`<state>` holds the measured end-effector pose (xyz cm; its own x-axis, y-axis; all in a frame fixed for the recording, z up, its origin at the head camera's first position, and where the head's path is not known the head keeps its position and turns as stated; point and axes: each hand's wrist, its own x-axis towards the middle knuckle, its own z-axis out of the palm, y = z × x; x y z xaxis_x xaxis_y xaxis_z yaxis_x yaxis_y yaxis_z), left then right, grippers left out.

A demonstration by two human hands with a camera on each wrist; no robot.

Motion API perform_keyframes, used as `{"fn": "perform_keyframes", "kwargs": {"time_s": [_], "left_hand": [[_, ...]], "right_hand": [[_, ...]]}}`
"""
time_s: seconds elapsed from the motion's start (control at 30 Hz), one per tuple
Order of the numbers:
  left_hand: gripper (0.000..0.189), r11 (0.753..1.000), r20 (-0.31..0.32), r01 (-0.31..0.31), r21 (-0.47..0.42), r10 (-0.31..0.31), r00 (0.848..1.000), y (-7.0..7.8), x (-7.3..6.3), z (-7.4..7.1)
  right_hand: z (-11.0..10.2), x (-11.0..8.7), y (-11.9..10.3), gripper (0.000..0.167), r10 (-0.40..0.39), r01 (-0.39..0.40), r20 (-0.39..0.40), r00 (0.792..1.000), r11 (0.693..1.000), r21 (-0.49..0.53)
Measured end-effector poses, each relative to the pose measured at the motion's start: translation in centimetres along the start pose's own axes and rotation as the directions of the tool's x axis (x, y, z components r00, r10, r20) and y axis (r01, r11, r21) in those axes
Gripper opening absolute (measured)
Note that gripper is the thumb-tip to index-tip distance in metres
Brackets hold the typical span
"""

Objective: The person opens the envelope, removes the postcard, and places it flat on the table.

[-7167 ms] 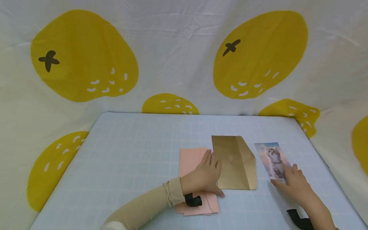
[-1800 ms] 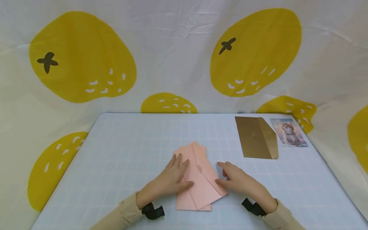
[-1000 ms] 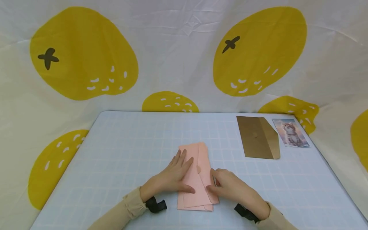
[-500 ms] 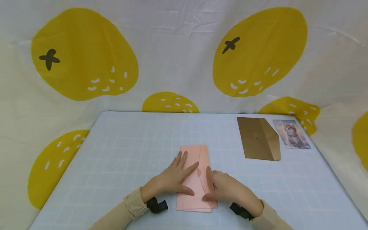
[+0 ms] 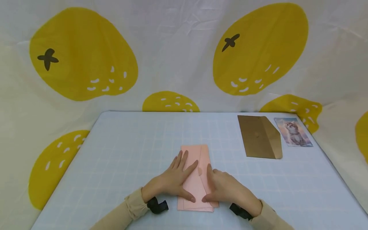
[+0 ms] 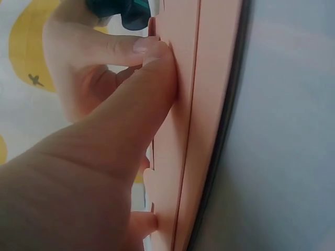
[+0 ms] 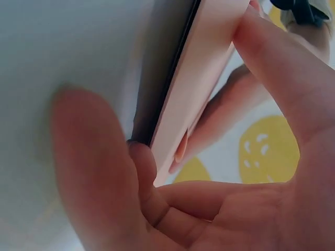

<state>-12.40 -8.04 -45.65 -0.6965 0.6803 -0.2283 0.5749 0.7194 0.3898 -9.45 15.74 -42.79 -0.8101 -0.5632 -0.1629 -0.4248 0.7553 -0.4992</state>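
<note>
Pink envelopes (image 5: 193,188) lie stacked on the table in front of me, the top one with its flap edge and a small round tab showing. Their lower edges are slightly offset. My left hand (image 5: 173,179) rests on the left half of the stack with its fingers spread. At the right edge, my right hand (image 5: 225,187) has its thumb (image 7: 272,63) on the top envelope and other fingers (image 7: 144,164) curled at the stack's side. The left wrist view shows the two thumbs near each other over the pink paper (image 6: 180,104). A dark band runs under the stack.
A gold envelope (image 5: 254,137) with its flap unfolded lies near the table's far right corner. Beside it is a kitten picture card (image 5: 294,132). The table (image 5: 135,143) has a pale checked cover, and a curtain (image 5: 175,57) with yellow fruit prints hangs behind.
The gold envelope and kitten card have gone from mid-table to the far right corner. The top pink envelope, askew earlier, has turned nearly straight, and my right hand has moved in to its edge.
</note>
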Motion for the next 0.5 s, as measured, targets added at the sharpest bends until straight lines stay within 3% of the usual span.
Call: {"fn": "perform_keyframes", "kwargs": {"time_s": [0.23, 0.5], "left_hand": [[0.122, 1.000, 0.007, -0.005, -0.020, 0.005, 1.000, -0.27, 0.18, 0.23], [0.122, 0.990, 0.011, -0.034, -0.134, 0.036, 0.999, -0.68, 0.31, 0.11]], "right_hand": [[-0.05, 0.09, 0.03, 0.114, -0.011, 0.011, 0.001, 1.000, 1.000, -0.001], [0.07, 0.37, 0.17, 0.116, -0.003, 0.003, 0.009, 1.000, 1.000, 0.008]]}}
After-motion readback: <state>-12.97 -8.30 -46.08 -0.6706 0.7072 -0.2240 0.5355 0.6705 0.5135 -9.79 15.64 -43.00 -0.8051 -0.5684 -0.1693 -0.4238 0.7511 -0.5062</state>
